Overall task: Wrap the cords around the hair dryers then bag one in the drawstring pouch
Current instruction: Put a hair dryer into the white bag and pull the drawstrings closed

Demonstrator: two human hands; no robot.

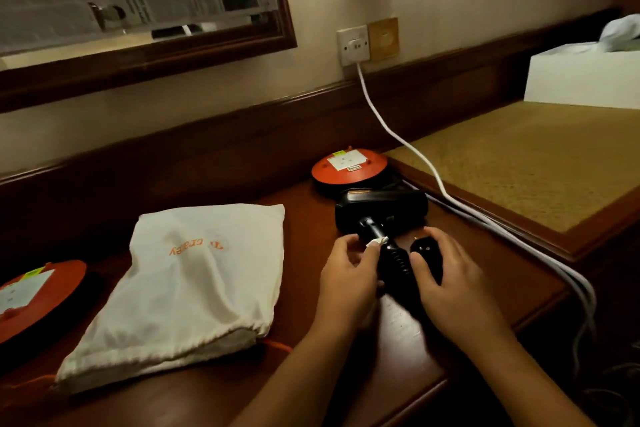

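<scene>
A black hair dryer [381, 210] lies on the wooden desk [304, 288], its handle pointing toward me with the cord wound around the handle. My left hand [346, 281] grips the left side of the wrapped handle, near a small white tag. My right hand [450, 277] holds the right side and the black plug [425, 249] beside it. A white drawstring pouch [194, 284] with orange lettering lies full and bulging to the left, its drawn mouth toward me. What it contains is hidden.
An orange round cord reel [349, 166] sits behind the dryer; another orange cord reel [34, 295] is at the far left. A white cable [415, 152] runs from the wall socket [354, 44] along the desk's right edge. A woven-topped surface [526, 163] and white box [581, 80] are right.
</scene>
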